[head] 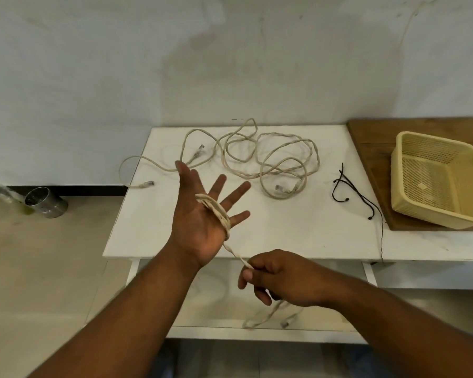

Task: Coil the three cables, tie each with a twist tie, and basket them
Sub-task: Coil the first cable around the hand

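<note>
My left hand (pixel 202 214) is held palm up over the white table (pixel 298 233), fingers spread and straight. Several turns of a beige cable (pixel 219 214) are wound across its palm. That cable runs down to my right hand (pixel 273 276), which pinches it between thumb and fingers below the table's front edge. The cable's tail and plug (pixel 284 323) hang blurred below my right hand. Loose beige cables (pixel 271 159) lie tangled at the back of the table. Black twist ties (pixel 350 192) lie to their right. An empty yellow mesh basket (pixel 410 170) stands at the far right.
The basket sits on a brown wooden board (pixel 372 140) at the table's right. A metal can (pixel 45 201) lies on the floor at the left by the wall. One cable end (pixel 145 184) hangs over the table's left edge.
</note>
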